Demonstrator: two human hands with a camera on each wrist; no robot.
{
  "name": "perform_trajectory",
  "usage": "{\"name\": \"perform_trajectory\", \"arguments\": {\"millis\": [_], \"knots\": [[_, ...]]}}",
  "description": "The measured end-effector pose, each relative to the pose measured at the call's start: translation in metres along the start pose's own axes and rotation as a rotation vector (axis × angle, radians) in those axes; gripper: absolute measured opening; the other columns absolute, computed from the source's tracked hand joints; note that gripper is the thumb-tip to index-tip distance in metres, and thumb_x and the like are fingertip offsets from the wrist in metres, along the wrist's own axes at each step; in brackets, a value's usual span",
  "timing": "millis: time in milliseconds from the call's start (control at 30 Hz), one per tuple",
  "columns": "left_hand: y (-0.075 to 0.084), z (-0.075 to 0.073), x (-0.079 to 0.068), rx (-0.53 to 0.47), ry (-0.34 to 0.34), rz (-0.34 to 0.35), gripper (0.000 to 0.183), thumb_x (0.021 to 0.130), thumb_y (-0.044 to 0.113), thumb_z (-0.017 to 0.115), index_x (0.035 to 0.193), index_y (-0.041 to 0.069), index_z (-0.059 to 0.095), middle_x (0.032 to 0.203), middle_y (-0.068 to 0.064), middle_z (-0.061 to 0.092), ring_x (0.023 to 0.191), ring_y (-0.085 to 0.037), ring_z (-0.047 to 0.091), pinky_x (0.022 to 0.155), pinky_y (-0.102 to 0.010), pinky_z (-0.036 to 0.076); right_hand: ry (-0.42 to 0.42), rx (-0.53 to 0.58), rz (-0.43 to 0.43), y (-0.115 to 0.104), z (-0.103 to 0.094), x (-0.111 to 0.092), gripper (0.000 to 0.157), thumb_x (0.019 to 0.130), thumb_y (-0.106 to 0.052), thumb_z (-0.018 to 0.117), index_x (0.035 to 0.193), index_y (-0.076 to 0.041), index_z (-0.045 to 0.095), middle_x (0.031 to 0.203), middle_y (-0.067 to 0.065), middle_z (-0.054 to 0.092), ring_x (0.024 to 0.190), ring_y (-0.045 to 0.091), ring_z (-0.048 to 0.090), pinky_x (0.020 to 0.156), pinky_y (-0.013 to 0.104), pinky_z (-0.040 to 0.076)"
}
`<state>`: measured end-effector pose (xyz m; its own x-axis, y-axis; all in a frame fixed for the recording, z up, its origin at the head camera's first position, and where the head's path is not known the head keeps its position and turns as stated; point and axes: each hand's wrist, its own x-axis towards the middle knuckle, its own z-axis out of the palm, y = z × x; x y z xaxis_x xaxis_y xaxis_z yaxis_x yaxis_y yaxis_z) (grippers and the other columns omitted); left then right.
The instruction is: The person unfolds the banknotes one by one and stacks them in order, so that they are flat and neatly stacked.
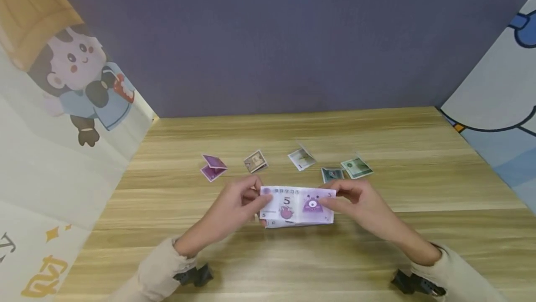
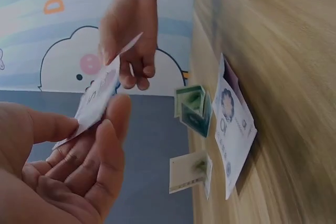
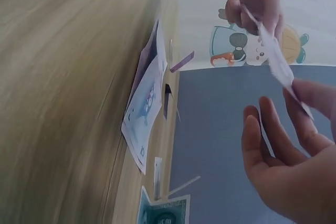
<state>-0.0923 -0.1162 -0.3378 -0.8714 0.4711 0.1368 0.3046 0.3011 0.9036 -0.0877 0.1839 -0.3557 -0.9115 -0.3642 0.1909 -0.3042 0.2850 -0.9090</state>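
A purple play banknote (image 1: 296, 205) marked 5 is stretched between both hands above the table, a fold line down its middle. My left hand (image 1: 236, 204) pinches its left end, thumb on the printed face and fingers behind. At the opposite end my right hand (image 1: 362, 202) pinches it the same way. Below lies a creased play banknote (image 2: 231, 129), mostly hidden by the purple one in the head view. In the right wrist view this lower note (image 3: 144, 111) is tented on the wood, apart from both hands.
Behind the hands stand several small folded notes: purple (image 1: 213, 167), brown (image 1: 254, 161), pale green (image 1: 300, 158), teal (image 1: 332, 175) and green (image 1: 357, 167). A dark panel (image 1: 284, 41) rises at the table's (image 1: 176, 139) back edge. Cartoon-printed walls flank both sides.
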Motion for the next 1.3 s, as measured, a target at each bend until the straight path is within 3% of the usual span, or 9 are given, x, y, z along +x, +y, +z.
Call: {"name": "perform_trajectory", "arguments": {"millis": [200, 333, 500, 600, 767, 933, 1067, 1167, 1300], "knots": [[-0.001, 0.007, -0.001, 0.003, -0.001, -0.01, 0.016, 0.096, 0.006, 0.065, 0.083, 0.004, 0.055, 0.066, -0.001, 0.069, 0.053, -0.028, 0.065, 0.039, -0.018, 0.035, 0.075, -0.123, -0.019, -0.003, 0.002, -0.004, 0.018, 0.09, -0.014, 0.075, 0.077, -0.019, 0.064, 0.082, -0.004, 0.068, 0.084, 0.015, 0.064, 0.086, 0.03, 0.053], [-0.001, 0.009, 0.0, 0.013, 0.002, -0.009, 0.017, 0.095, 0.006, 0.065, 0.082, 0.003, 0.055, 0.063, -0.001, 0.068, 0.054, -0.028, 0.066, 0.04, -0.019, 0.038, 0.069, -0.114, -0.013, -0.004, 0.004, -0.002, 0.016, 0.089, -0.012, 0.075, 0.08, -0.014, 0.062, 0.08, -0.001, 0.065, 0.077, 0.015, 0.063, 0.075, 0.029, 0.056], [-0.004, 0.009, 0.001, 0.025, -0.005, -0.025, 0.017, 0.094, 0.007, 0.066, 0.082, 0.004, 0.055, 0.062, 0.0, 0.065, 0.054, -0.03, 0.064, 0.041, -0.019, 0.036, -0.022, -0.003, 0.068, -0.003, 0.006, 0.004, 0.02, 0.087, -0.017, 0.078, 0.098, -0.011, 0.062, 0.077, 0.006, 0.066, 0.061, 0.014, 0.058, 0.051, 0.026, 0.049], [-0.005, 0.01, 0.002, 0.016, -0.016, -0.029, 0.016, 0.094, 0.007, 0.066, 0.082, 0.006, 0.056, 0.061, 0.001, 0.065, 0.053, -0.03, 0.064, 0.04, -0.018, 0.036, -0.016, -0.045, 0.108, -0.003, 0.009, 0.008, 0.024, 0.084, -0.023, 0.082, 0.099, -0.014, 0.066, 0.077, 0.005, 0.066, 0.059, 0.014, 0.057, 0.05, 0.026, 0.048], [-0.01, 0.013, 0.004, 0.012, -0.028, -0.026, 0.015, 0.094, 0.006, 0.066, 0.083, 0.007, 0.057, 0.061, 0.001, 0.064, 0.052, -0.026, 0.065, 0.039, -0.024, 0.045, 0.052, -0.223, 0.089, 0.001, 0.016, 0.012, 0.017, 0.081, -0.025, 0.084, 0.087, -0.022, 0.068, 0.074, -0.003, 0.062, 0.058, 0.013, 0.054, 0.048, 0.025, 0.045], [-0.018, 0.016, 0.006, 0.019, -0.024, -0.018, 0.015, 0.094, 0.005, 0.066, 0.082, 0.005, 0.057, 0.061, 0.0, 0.065, 0.05, -0.025, 0.064, 0.04, -0.029, 0.05, 0.04, -0.291, 0.064, 0.0, 0.021, 0.016, 0.02, 0.079, -0.032, 0.085, 0.082, -0.026, 0.066, 0.071, -0.009, 0.062, 0.057, 0.01, 0.051, 0.047, 0.025, 0.043], [-0.017, 0.017, 0.005, 0.008, -0.047, -0.006, 0.015, 0.094, 0.006, 0.067, 0.083, 0.003, 0.057, 0.063, -0.003, 0.066, 0.05, -0.027, 0.064, 0.041, -0.03, 0.051, 0.042, -0.365, 0.07, 0.001, 0.028, 0.021, 0.031, 0.075, -0.044, 0.085, 0.069, -0.023, 0.063, 0.057, -0.012, 0.049, 0.051, 0.004, 0.04, 0.043, 0.023, 0.034], [-0.016, 0.018, 0.005, -0.009, -0.064, -0.012, 0.014, 0.094, 0.007, 0.067, 0.084, 0.002, 0.058, 0.065, -0.005, 0.067, 0.051, -0.031, 0.064, 0.044, -0.038, 0.054, 0.053, -0.397, 0.047, 0.002, 0.034, 0.023, 0.035, 0.077, -0.042, 0.085, 0.063, -0.022, 0.06, 0.052, -0.012, 0.038, 0.047, 0.002, 0.034, 0.04, 0.021, 0.028], [-0.02, 0.016, 0.007, -0.018, -0.062, -0.036, 0.015, 0.094, 0.007, 0.067, 0.084, 0.002, 0.057, 0.064, -0.005, 0.066, 0.052, -0.033, 0.064, 0.048, -0.042, 0.055, 0.042, -0.356, 0.061, 0.005, 0.033, 0.023, 0.025, 0.08, -0.036, 0.084, 0.072, -0.021, 0.065, 0.063, -0.011, 0.055, 0.054, 0.006, 0.045, 0.044, 0.022, 0.036]]}}
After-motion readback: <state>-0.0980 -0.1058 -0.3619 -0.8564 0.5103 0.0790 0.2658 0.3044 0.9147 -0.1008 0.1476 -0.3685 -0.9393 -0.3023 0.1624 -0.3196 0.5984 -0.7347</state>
